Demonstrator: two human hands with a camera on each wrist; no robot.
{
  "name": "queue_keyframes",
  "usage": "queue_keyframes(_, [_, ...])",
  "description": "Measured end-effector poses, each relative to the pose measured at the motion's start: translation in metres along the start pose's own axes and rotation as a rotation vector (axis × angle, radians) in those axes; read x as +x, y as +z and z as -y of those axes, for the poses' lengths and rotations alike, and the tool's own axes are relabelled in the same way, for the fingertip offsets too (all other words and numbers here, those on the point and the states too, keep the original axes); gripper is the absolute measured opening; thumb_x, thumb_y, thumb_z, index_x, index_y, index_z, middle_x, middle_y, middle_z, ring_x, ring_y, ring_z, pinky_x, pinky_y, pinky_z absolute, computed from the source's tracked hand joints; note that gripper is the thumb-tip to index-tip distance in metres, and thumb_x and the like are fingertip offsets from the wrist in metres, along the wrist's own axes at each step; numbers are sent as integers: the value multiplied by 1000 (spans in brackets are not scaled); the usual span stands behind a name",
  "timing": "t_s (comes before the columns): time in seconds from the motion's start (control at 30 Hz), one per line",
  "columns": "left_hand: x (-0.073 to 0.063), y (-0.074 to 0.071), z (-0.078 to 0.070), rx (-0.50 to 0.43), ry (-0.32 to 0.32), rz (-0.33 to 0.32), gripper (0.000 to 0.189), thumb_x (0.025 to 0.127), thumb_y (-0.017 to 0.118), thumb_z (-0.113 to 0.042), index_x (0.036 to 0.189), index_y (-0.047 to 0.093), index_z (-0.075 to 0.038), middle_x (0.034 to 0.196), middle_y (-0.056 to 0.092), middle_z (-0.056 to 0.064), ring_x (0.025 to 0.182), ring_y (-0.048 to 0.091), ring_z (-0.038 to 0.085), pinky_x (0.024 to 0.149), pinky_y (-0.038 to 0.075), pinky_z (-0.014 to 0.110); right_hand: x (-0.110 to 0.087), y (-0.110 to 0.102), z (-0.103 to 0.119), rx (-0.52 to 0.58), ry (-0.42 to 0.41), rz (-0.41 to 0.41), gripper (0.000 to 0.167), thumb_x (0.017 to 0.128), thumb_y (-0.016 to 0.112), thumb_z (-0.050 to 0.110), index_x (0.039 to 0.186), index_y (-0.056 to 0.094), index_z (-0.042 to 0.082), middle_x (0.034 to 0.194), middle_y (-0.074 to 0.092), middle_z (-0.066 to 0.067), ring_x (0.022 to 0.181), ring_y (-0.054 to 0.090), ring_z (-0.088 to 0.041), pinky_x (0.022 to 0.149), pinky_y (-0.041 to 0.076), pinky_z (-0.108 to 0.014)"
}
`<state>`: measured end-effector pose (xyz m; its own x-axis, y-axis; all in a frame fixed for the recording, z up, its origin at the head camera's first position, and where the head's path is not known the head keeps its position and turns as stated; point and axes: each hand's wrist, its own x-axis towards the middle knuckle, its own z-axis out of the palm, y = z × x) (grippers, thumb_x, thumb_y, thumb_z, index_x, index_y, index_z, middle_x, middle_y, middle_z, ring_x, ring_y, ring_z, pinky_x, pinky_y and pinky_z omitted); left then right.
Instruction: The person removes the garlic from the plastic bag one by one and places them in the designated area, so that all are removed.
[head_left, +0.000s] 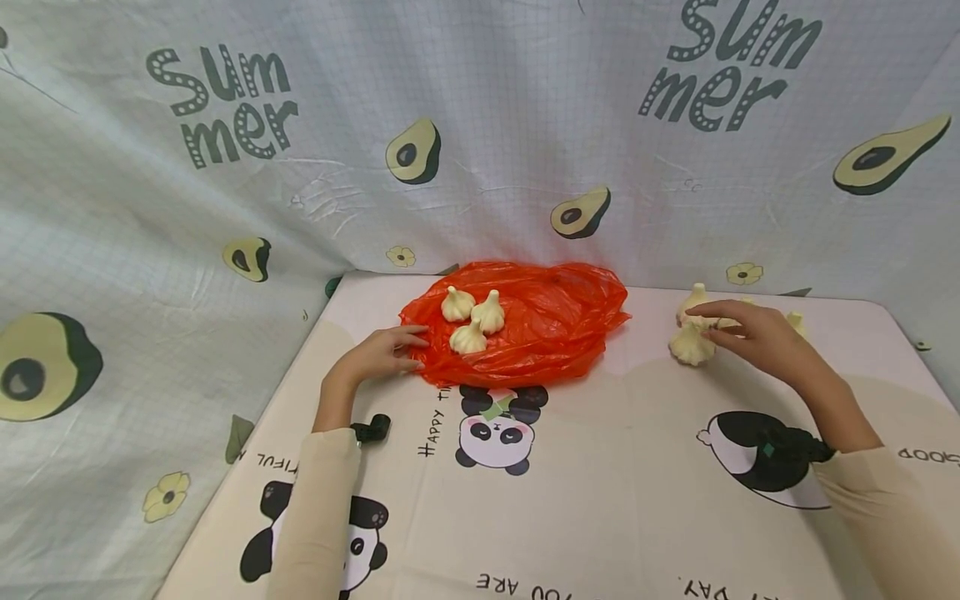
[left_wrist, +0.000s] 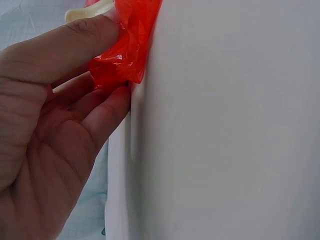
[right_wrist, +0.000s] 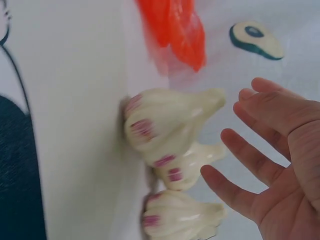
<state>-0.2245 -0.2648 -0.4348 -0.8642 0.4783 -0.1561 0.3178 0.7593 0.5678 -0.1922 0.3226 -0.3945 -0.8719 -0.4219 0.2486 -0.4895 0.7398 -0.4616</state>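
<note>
A red plastic bag point(head_left: 555, 321) lies spread at the back of the table, with three garlic bulbs point(head_left: 489, 313) grouped on its left part. At the bag's left edge, my left hand point(head_left: 381, 352) holds the thin plastic, thumb over it and fingers beneath in the left wrist view. My right hand point(head_left: 761, 333) reaches over several more garlic bulbs at the right. Its fingers are spread and relaxed, with the nearest garlic bulb point(right_wrist: 165, 120) just off the fingertips in the right wrist view. In the head view that hand partly hides the bulbs behind it.
The light tablecloth point(head_left: 585, 492) carries printed pandas and lettering. Behind the table hangs a pale curtain point(head_left: 480, 100) with avocado prints, close to the bag's far edge. A black wrist camera strap point(head_left: 795, 446) circles the right wrist.
</note>
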Motion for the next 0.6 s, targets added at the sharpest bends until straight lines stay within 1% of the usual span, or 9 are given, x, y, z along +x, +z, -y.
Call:
queue_keyframes(0.03, [0, 0, 0, 0, 2, 0, 41, 93, 74, -16, 131, 68, -3, 155, 47, 14, 145, 38, 38, 117, 33, 56, 0, -1, 2, -2, 8, -8, 38, 93, 73, 6, 130, 68, 13, 128, 68, -10, 111, 47, 19, 83, 59, -46])
queue_keyframes(0.07, [0, 0, 0, -2, 3, 0, 41, 93, 74, -16, 131, 68, -3, 155, 47, 14, 145, 38, 38, 117, 33, 56, 0, -2, 5, 3, 15, -14, 39, 93, 73, 5, 130, 68, 14, 128, 68, -10, 111, 45, 20, 84, 58, -46])
queue_keyframes(0.17, [1, 1, 0, -1, 6, -1, 40, 93, 74, -16, 131, 68, -3, 155, 47, 13, 145, 38, 38, 118, 33, 55, 2, -4, 15, 11, 28, -28, 41, 92, 74, 4, 130, 69, 16, 129, 69, -7, 112, 52, 13, 85, 58, -47])
queue_keyframes(0.27, [1, 1, 0, -3, -5, -5, 40, 93, 74, -16, 130, 69, -3, 155, 47, 13, 145, 38, 37, 118, 33, 55, 5, -5, 26, 5, 9, -38, 41, 92, 74, 5, 130, 69, 19, 127, 69, -4, 109, 66, -10, 85, 59, -47])
queue_keyframes(0.33, [1, 2, 1, -6, -12, -6, 40, 92, 74, -15, 130, 69, -4, 155, 47, 12, 145, 38, 36, 118, 33, 54, 8, -4, 34, 3, -3, -42, 39, 92, 74, 7, 129, 69, 20, 126, 70, -3, 105, 70, -22, 84, 61, -40])
queue_keyframes(0.37, [1, 2, 1, -8, -16, -5, 40, 92, 74, -15, 130, 69, -4, 155, 47, 12, 145, 38, 36, 118, 33, 54, 10, -3, 37, 4, -10, -43, 38, 93, 74, 8, 129, 70, 21, 126, 70, -2, 103, 70, -25, 83, 61, -37])
queue_keyframes(0.43, [1, 2, 1, -10, -21, -2, 40, 92, 74, -15, 131, 69, -4, 155, 47, 12, 145, 38, 36, 118, 33, 54, 13, -1, 43, 19, -18, -39, 37, 94, 73, 9, 128, 70, 22, 125, 70, 0, 103, 70, -27, 83, 60, -35])
queue_keyframes(0.53, [1, 2, 1, -9, -23, 1, 40, 93, 74, -15, 131, 69, -4, 155, 47, 12, 145, 38, 36, 117, 34, 54, 18, 4, 52, 50, -42, -27, 37, 94, 73, 7, 128, 70, 20, 125, 70, 2, 107, 69, -25, 88, 60, -35])
queue_keyframes(0.6, [1, 2, 1, -10, -22, -1, 40, 92, 74, -15, 131, 69, -4, 155, 47, 12, 145, 38, 36, 117, 34, 54, 22, 7, 55, 63, -60, -20, 37, 94, 72, 6, 128, 69, 18, 125, 70, 2, 111, 67, -23, 90, 58, -32])
